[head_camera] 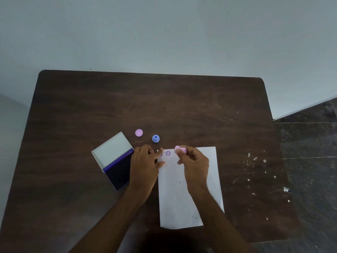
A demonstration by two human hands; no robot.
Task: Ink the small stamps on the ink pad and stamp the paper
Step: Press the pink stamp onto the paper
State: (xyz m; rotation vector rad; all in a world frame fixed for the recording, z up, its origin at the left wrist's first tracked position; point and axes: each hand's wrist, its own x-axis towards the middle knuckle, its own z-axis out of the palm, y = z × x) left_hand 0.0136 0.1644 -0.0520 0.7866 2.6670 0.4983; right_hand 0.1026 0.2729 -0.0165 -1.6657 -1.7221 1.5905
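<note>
A white sheet of paper (189, 194) lies on the dark wooden table (164, 106), with a purple round print (168, 153) near its top left corner. My right hand (195, 161) holds a small pink stamp (180, 149) tilted just above the paper's top edge. My left hand (145, 161) rests with its fingers spread on the paper's top left corner, holding nothing. The open ink pad (118, 170) with its dark blue pad and raised white lid lies to the left, partly hidden by my left hand. A blue stamp (155, 138) stands behind the paper.
A pink round cap (139, 132) lies on the table left of the blue stamp. White paint specks (255, 158) mark the table's right side. A dark tiled floor (310, 143) shows past the right edge, and a pale wall stands behind.
</note>
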